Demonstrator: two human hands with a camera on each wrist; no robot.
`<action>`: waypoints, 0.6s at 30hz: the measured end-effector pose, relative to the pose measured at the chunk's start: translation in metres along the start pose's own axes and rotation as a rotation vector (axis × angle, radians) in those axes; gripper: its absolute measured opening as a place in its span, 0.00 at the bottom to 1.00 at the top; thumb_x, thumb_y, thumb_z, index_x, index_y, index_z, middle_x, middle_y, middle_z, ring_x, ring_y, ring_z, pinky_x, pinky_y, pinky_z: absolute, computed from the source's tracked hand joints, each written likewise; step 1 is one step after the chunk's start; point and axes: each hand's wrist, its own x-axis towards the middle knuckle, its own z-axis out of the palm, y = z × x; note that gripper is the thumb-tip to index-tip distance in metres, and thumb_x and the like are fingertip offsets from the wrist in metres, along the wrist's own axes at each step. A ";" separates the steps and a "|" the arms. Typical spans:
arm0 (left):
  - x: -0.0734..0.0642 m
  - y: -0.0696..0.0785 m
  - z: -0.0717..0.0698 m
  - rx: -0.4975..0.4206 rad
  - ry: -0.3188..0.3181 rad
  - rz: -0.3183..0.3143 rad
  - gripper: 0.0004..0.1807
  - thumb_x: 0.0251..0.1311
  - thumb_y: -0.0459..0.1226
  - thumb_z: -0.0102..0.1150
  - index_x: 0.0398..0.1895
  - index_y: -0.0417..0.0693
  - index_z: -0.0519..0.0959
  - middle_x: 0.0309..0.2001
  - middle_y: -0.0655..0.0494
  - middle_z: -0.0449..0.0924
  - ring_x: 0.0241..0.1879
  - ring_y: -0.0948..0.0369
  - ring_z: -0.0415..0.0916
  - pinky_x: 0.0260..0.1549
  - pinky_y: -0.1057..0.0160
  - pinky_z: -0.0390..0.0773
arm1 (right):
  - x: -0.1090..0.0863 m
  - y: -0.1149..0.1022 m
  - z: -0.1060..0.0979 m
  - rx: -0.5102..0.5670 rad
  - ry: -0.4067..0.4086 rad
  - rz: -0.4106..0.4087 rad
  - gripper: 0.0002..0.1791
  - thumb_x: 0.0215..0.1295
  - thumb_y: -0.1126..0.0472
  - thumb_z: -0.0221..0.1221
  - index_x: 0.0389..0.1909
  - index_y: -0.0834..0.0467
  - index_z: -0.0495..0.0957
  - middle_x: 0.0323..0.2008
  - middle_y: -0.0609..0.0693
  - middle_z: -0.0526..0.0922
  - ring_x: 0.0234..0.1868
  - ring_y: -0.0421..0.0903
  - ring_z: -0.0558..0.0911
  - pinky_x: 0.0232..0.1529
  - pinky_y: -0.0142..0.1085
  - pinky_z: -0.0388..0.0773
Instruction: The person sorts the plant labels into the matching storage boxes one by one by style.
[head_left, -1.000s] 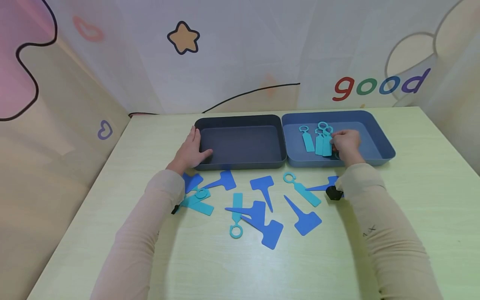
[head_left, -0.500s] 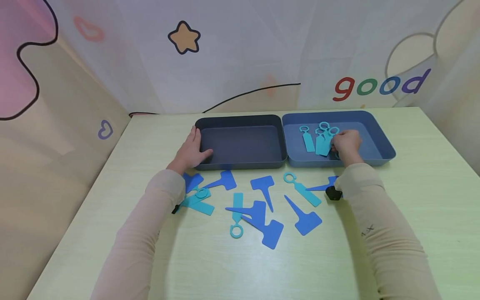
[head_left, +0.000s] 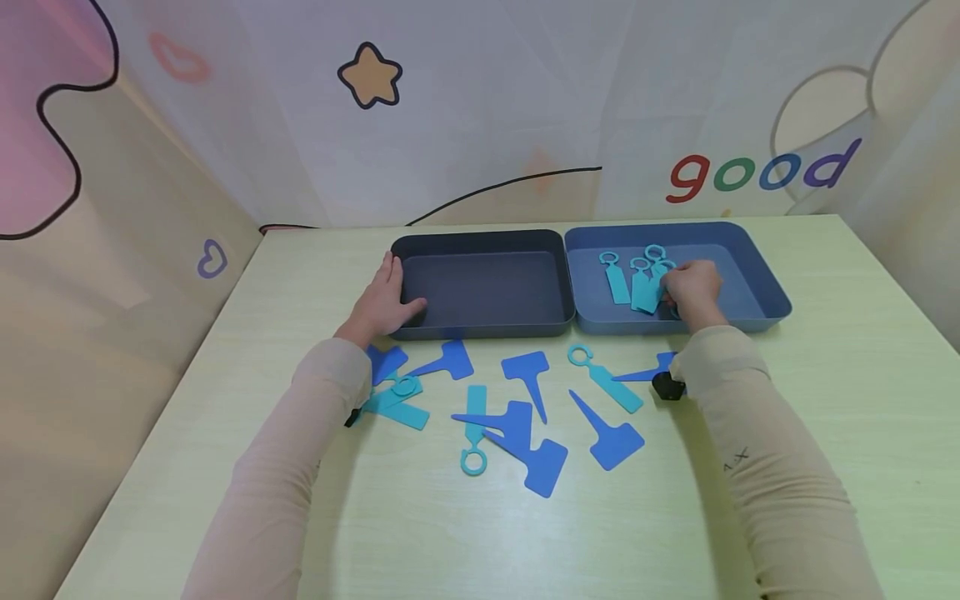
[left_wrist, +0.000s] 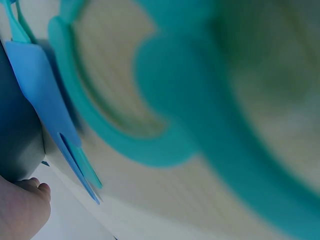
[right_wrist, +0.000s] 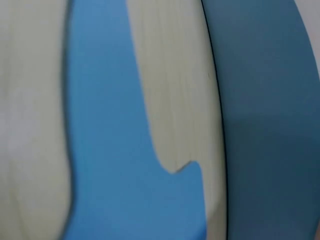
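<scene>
My left hand (head_left: 380,308) rests at the left end of a dark grey tray (head_left: 487,287), fingers straight along the rim and thumb over the inside. Inside the blue-grey tray (head_left: 742,279) beside it, my right hand (head_left: 693,290) pinches a turquoise ring-topped plant tag (head_left: 662,288); its fingertips are partly hidden. Left of these fingers lie more turquoise tags, one apart (head_left: 618,285) and others overlapping (head_left: 640,293). The left wrist view shows a blurred turquoise ring (left_wrist: 180,95) close up, with the left hand (left_wrist: 22,207) at the lower left.
Several blue T-shaped plant labels (head_left: 617,447) and turquoise tags (head_left: 615,390) lie scattered on the pale table in front of the trays. Below my right wrist lies one blue label (right_wrist: 110,150), near the tray's wall (right_wrist: 270,110). A printed cloth (head_left: 480,108) hangs behind.
The turquoise tags by my right fingertips have shifted and turned slightly, their rings moving rightward. My left hand and both trays have stayed put.
</scene>
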 end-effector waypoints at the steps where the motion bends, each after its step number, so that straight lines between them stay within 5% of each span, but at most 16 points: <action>1: 0.000 0.000 0.000 0.000 -0.001 -0.001 0.50 0.71 0.52 0.47 0.77 0.34 0.31 0.79 0.41 0.23 0.79 0.47 0.31 0.77 0.49 0.45 | 0.000 0.000 0.000 0.002 0.005 0.000 0.19 0.66 0.67 0.50 0.54 0.69 0.77 0.16 0.45 0.73 0.14 0.37 0.71 0.20 0.32 0.71; 5: 0.000 0.000 0.001 -0.001 -0.003 0.000 0.49 0.71 0.52 0.47 0.77 0.34 0.31 0.79 0.41 0.23 0.80 0.47 0.30 0.77 0.49 0.44 | -0.002 0.000 0.003 0.001 0.032 -0.003 0.18 0.69 0.64 0.51 0.55 0.67 0.76 0.40 0.57 0.79 0.22 0.40 0.73 0.25 0.33 0.71; 9: 0.001 0.000 0.001 0.000 -0.002 0.002 0.49 0.71 0.52 0.47 0.77 0.34 0.31 0.79 0.41 0.23 0.80 0.47 0.30 0.77 0.50 0.44 | -0.002 0.000 0.004 -0.021 0.050 -0.021 0.19 0.69 0.63 0.50 0.56 0.67 0.76 0.59 0.64 0.75 0.43 0.52 0.77 0.32 0.35 0.71; 13: 0.001 -0.001 0.001 -0.003 0.001 0.002 0.50 0.71 0.52 0.47 0.77 0.34 0.31 0.79 0.41 0.23 0.80 0.47 0.31 0.77 0.49 0.45 | -0.003 -0.001 0.002 -0.049 0.053 -0.051 0.19 0.70 0.62 0.50 0.56 0.68 0.76 0.60 0.65 0.76 0.57 0.59 0.74 0.39 0.39 0.73; 18: 0.001 -0.002 0.001 -0.004 0.005 0.005 0.50 0.71 0.52 0.47 0.77 0.34 0.31 0.79 0.41 0.23 0.80 0.47 0.31 0.77 0.49 0.45 | -0.003 -0.002 -0.003 -0.098 0.043 -0.078 0.21 0.71 0.59 0.49 0.57 0.67 0.77 0.58 0.65 0.77 0.52 0.58 0.75 0.35 0.37 0.71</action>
